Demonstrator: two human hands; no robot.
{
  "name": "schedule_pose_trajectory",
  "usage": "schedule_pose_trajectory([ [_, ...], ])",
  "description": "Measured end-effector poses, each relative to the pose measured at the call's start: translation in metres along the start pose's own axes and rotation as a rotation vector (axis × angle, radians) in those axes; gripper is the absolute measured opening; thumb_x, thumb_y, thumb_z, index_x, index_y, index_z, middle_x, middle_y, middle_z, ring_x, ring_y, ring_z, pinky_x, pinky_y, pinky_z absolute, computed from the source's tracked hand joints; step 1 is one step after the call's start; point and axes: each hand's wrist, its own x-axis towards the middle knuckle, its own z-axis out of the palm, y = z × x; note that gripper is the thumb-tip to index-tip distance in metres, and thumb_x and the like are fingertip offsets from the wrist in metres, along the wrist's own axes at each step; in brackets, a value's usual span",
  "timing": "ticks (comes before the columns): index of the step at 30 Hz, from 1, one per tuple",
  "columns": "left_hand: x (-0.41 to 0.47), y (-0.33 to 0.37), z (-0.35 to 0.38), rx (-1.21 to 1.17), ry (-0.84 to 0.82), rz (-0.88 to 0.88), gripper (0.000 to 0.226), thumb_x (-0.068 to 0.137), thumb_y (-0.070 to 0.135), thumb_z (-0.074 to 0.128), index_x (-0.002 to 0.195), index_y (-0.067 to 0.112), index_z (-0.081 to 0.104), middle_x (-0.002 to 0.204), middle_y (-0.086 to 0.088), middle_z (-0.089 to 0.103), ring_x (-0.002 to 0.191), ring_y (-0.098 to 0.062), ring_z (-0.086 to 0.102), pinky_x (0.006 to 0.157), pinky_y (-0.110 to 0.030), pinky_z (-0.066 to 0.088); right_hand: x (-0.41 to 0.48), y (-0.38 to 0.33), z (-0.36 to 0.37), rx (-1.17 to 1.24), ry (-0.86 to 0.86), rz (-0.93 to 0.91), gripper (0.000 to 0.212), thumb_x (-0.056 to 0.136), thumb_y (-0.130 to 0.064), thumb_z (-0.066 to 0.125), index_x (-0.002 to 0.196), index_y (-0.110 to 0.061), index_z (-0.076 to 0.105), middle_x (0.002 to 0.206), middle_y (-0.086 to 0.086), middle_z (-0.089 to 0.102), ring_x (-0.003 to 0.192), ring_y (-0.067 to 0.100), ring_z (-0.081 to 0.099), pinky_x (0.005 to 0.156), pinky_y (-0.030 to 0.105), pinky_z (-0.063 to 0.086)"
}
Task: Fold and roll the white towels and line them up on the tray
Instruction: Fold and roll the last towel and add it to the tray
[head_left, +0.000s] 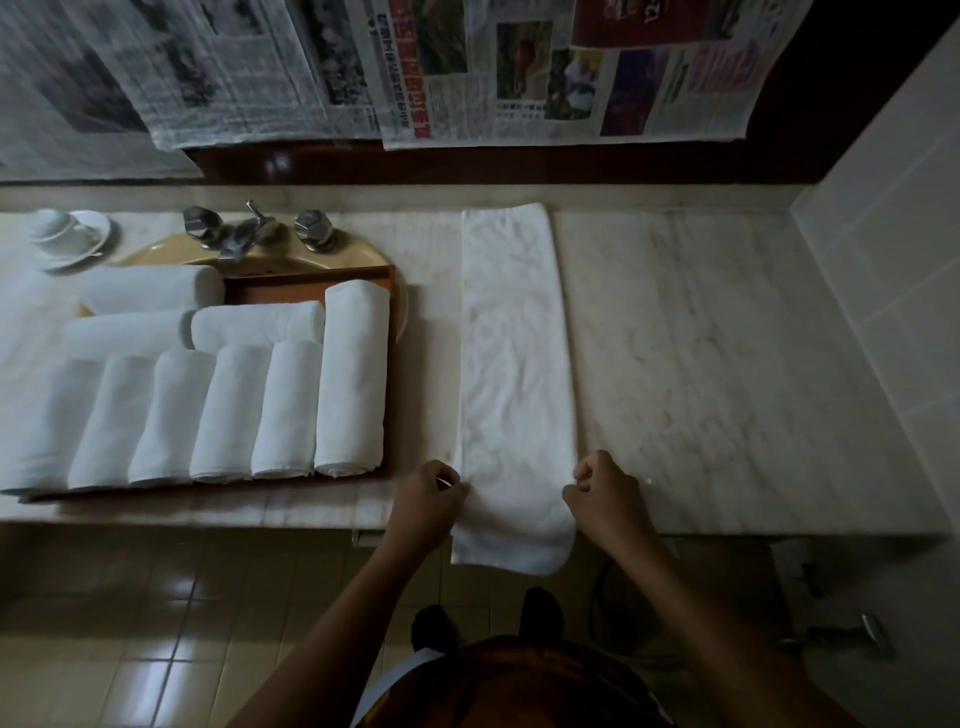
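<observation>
Both the left hand (428, 496) and right hand (602, 493) pinch the folded towel's (517, 338) near side edges.

A pale veined marble countertop (727, 338) carries a brown wooden tray (291, 290) toward its left end, partly over a yellowish inset basin (343, 257) with chrome taps (249, 228) at the back edge. A long folded white towel (514, 338) lies across the middle, its near end hanging over the front edge. A white cup and saucer (67, 234) sits at the back left
</observation>
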Motion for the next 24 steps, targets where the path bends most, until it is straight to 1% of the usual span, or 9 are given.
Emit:
schedule_pose_trajectory([
  [2,0.000,-0.002,0.001,0.021,0.012,-0.022,0.009,0.097,0.023,0.068,0.092,0.018,0.063,0.086,-0.005,0.070,0.078,-0.024,0.070,0.069,-0.039,0.058,0.001,0.001,0.001,0.023,0.023,0.001,0.030,0.085,-0.024,0.080,0.093,-0.023,0.051,0.084,-0.006,0.066,0.081,0.017,0.064,0.071,0.031,0.050],
  [5,-0.001,-0.004,0.004,0.061,0.048,-0.026,0.009,0.097,0.023,0.069,0.096,0.016,0.064,0.086,-0.002,0.068,0.071,-0.015,0.066,0.057,-0.027,0.049,0.002,0.002,0.002,0.058,0.038,-0.002,0.043,0.078,-0.028,0.089,0.093,-0.023,0.048,0.081,-0.006,0.068,0.072,0.009,0.062,0.057,0.024,0.042],
  [8,-0.004,-0.008,0.007,0.068,0.074,-0.036,0.007,0.098,0.021,0.068,0.100,0.015,0.064,0.090,-0.001,0.067,0.073,-0.013,0.066,0.056,-0.023,0.045,0.001,0.003,0.002,0.057,0.035,-0.017,0.050,0.074,-0.031,0.092,0.097,-0.019,0.048,0.082,-0.003,0.067,0.069,0.007,0.059,0.054,0.021,0.036],
  [12,-0.006,-0.011,0.010,0.092,0.100,-0.039,0.008,0.098,0.022,0.069,0.100,0.015,0.066,0.088,0.003,0.064,0.074,-0.011,0.065,0.055,-0.020,0.046,0.000,0.005,0.002,0.045,0.029,0.000,0.055,0.074,-0.041,0.090,0.102,-0.018,0.048,0.082,-0.003,0.064,0.071,0.013,0.060,0.056,0.026,0.037],
  [14,-0.007,-0.011,0.010,0.108,0.116,-0.034,0.008,0.098,0.024,0.070,0.098,0.017,0.066,0.085,0.008,0.062,0.073,-0.006,0.063,0.055,-0.017,0.044,0.001,0.006,0.003,0.021,0.031,-0.005,0.053,0.080,-0.048,0.084,0.108,-0.019,0.048,0.087,-0.004,0.064,0.079,0.016,0.060,0.063,0.028,0.039],
  [16,-0.007,-0.010,0.012,0.118,0.134,-0.023,0.011,0.099,0.028,0.069,0.095,0.019,0.065,0.081,0.009,0.063,0.071,-0.006,0.064,0.058,-0.021,0.047,0.004,0.007,0.005,-0.008,0.016,-0.001,0.044,0.088,-0.051,0.075,0.108,-0.019,0.053,0.093,-0.003,0.066,0.087,0.019,0.063,0.071,0.030,0.045],
  [19,-0.005,-0.008,0.013,0.177,0.142,-0.010,0.015,0.101,0.031,0.064,0.092,0.019,0.065,0.076,0.012,0.062,0.069,-0.004,0.062,0.063,-0.025,0.050,0.010,0.005,0.008,-0.083,0.002,-0.021,0.033,0.092,-0.046,0.068,0.088,-0.015,0.060,0.085,0.001,0.067,0.086,0.026,0.066,0.077,0.038,0.054],
  [22,-0.006,-0.005,0.011,0.199,0.141,0.009,0.015,0.101,0.029,0.064,0.089,0.020,0.063,0.075,0.010,0.062,0.067,-0.002,0.060,0.057,-0.019,0.042,0.012,0.001,0.007,-0.019,-0.011,-0.016,0.024,0.090,-0.036,0.069,0.088,-0.015,0.057,0.081,0.000,0.063,0.080,0.024,0.061,0.073,0.035,0.050],
  [24,-0.006,-0.008,0.010,0.218,0.166,0.028,0.017,0.099,0.028,0.066,0.085,0.019,0.063,0.073,0.009,0.062,0.065,-0.003,0.059,0.054,-0.019,0.039,0.011,0.001,0.007,0.017,-0.003,-0.026,0.027,0.088,-0.031,0.075,0.088,-0.017,0.053,0.079,-0.001,0.061,0.074,0.020,0.059,0.066,0.033,0.045],
])
